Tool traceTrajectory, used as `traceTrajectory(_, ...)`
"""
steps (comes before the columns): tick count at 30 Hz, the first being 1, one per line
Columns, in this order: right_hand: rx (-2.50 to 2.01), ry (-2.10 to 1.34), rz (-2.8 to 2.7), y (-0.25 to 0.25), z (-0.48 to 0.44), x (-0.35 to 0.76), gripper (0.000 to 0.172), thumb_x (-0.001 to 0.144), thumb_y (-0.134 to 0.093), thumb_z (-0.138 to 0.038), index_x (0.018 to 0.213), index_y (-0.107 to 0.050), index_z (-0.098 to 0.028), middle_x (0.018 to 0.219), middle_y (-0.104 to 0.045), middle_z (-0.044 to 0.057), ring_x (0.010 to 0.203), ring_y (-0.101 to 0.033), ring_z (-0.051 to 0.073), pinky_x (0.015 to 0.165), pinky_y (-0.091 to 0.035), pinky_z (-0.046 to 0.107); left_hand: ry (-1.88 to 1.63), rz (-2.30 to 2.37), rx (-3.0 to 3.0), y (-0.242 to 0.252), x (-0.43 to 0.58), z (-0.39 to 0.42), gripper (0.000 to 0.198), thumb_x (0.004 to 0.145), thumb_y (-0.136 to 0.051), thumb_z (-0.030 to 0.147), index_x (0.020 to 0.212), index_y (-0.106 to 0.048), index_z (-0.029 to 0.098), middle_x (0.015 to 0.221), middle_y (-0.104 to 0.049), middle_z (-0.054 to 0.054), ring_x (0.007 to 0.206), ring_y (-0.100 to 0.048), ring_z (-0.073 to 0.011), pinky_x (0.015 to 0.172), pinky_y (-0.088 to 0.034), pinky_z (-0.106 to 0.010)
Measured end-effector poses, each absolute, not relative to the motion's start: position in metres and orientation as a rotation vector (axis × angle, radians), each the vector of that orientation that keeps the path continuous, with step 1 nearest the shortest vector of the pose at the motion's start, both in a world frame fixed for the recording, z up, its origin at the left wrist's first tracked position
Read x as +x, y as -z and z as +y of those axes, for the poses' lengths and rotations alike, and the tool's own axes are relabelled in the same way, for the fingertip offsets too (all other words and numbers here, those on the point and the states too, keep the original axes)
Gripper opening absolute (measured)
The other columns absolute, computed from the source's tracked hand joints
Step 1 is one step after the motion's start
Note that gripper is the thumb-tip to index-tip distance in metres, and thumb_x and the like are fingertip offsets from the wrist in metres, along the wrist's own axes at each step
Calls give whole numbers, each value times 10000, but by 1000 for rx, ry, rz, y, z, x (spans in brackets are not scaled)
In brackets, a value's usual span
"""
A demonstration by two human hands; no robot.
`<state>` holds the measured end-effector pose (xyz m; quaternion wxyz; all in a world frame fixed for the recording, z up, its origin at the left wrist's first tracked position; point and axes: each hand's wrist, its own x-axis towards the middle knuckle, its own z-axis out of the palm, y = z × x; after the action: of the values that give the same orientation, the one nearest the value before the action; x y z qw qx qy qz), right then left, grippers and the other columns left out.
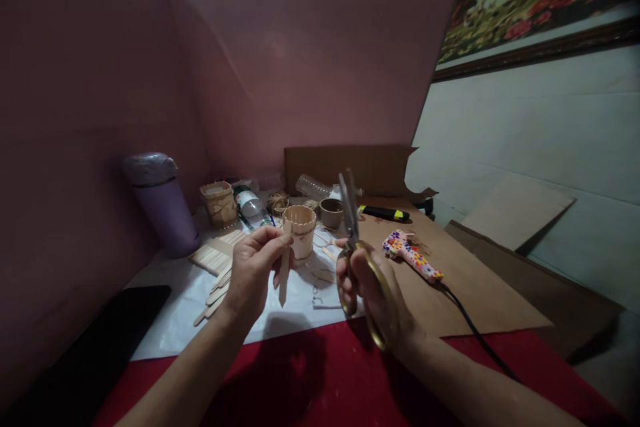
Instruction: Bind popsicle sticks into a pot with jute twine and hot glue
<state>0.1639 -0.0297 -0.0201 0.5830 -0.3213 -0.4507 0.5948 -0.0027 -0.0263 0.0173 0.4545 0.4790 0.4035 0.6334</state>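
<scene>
Between thumb and fingers, my left hand [260,260] pinches a flat wooden craft stick [285,280] upright, its lower end cut to a point. My right hand [375,287] is closed round the gold handles of a pair of scissors [351,213], blades pointing up. Behind the stick stands a small cup covered in craft sticks [301,233] with a scalloped rim. More loose craft sticks [215,293] lie in a fan left of my left hand, beside a stack of sticks [213,259]. The two hands are apart, and the blades do not touch the stick.
A floral hot glue gun [410,255] with a black cord lies on cardboard [480,293] at right, near a yellow-black utility knife [385,213]. Behind are a decorated pot [219,205], plastic bottle [249,203], twine [278,203] and brown cup [331,213]. A purple tumbler [165,213] stands left.
</scene>
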Motion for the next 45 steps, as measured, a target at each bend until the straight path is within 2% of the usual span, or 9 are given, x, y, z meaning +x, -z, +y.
traceTrajectory(3, -657, -1220, -899, 11, -27, 168, 572, 676, -727, -662, 975, -528, -216, 630, -510, -70, 414, -401, 60, 356, -342, 185, -1408, 1139, 1310, -15, -1, -25, 188, 723, -636, 315, 628, -553, 176, 454, -592, -4, 353, -421, -92, 351, -267, -186)
traceTrajectory(8, -599, -1004, -798, -4, -17, 179, 409, 747, -731, -547, 903, -560, -210, 603, -521, -65, 413, -444, 65, 369, -361, 194, -979, 1382, 1782, -1, -5, -20, 166, 732, -580, 226, 572, -593, 187, 465, -570, -12, 440, -487, -131, 441, -307, -212)
traceTrajectory(13, -597, -973, -782, -5, -10, 185, 370, 776, -707, -535, 863, -552, -211, 572, -506, -74, 401, -450, 67, 363, -357, 196, -650, 1787, 2322, 12, -13, -17, 187, 750, -540, 167, 606, -647, 220, 611, -643, -64, 566, -556, -210, 530, -282, -283)
traceTrajectory(19, -638, -974, -808, -2, -9, 185, 379, 805, -657, -565, 831, -527, -210, 554, -481, -83, 393, -448, 66, 358, -352, 201, -196, 2057, 2529, 10, -12, -17, 266, 831, -444, 143, 699, -671, 184, 752, -685, -124, 698, -633, -254, 590, -370, -319)
traceTrajectory(23, -625, -975, -787, -5, -9, 185, 378, 792, -673, -556, 836, -524, -212, 562, -489, -79, 403, -461, 70, 369, -359, 203, -171, 2006, 2608, 8, -8, -18, 229, 830, -466, 139, 779, -689, 144, 877, -680, -168, 847, -631, -307, 664, -418, -369)
traceTrajectory(28, -610, -965, -784, -7, -10, 185, 357, 813, -654, -543, 860, -520, -216, 566, -479, -81, 404, -438, 66, 373, -364, 203, -398, 1800, 2680, 17, 3, -18, 161, 849, -482, 163, 828, -641, 166, 861, -665, -99, 804, -611, -242, 662, -419, -334)
traceTrajectory(32, -643, -905, -811, -7, -9, 185, 373, 808, -644, -563, 869, -513, -219, 578, -474, -83, 410, -440, 71, 373, -380, 208, -509, 1616, 2682, 28, 16, -12, 196, 882, -440, 130, 818, -623, 162, 833, -653, -82, 781, -591, -219, 653, -421, -320)
traceTrajectory(38, -622, -921, -776, -6, -6, 186, 420, 756, -692, -582, 851, -510, -216, 568, -487, -87, 398, -427, 63, 368, -367, 204, -276, 1347, 2871, 29, 36, -2, 223, 849, -477, 50, 899, -666, 158, 945, -668, -89, 916, -570, -229, 715, -452, -318)
traceTrajectory(45, -633, -931, -747, -4, -4, 185, 433, 736, -709, -578, 768, -473, -216, 587, -493, -81, 407, -434, 59, 372, -371, 197, -212, 1163, 3127, 31, 40, 2, 175, 908, -504, 160, 850, -666, 127, 899, -661, -131, 875, -547, -260, 773, -452, -406)
